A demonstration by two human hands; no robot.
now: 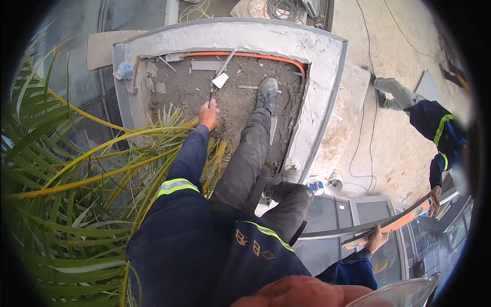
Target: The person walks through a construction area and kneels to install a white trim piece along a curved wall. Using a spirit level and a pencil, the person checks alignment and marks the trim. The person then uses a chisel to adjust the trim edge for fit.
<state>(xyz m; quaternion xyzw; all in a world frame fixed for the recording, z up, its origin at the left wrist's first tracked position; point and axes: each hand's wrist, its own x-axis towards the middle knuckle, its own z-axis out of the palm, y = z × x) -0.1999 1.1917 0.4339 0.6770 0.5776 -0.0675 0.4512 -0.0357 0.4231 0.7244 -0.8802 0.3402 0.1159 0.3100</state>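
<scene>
while our left hand [208, 113] grips the trowel [220, 78], our right hand [377, 238] clasps the orange level [394, 223].
we judge both stiff and light; hold the level mid-length.

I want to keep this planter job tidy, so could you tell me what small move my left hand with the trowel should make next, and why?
Probably draw the trowel back toward you across the soil. The left hand grips its handle at full reach, the blade lies flat on the uneven dirt near loose rubble, and the right hand is busy holding the orange level.
</scene>
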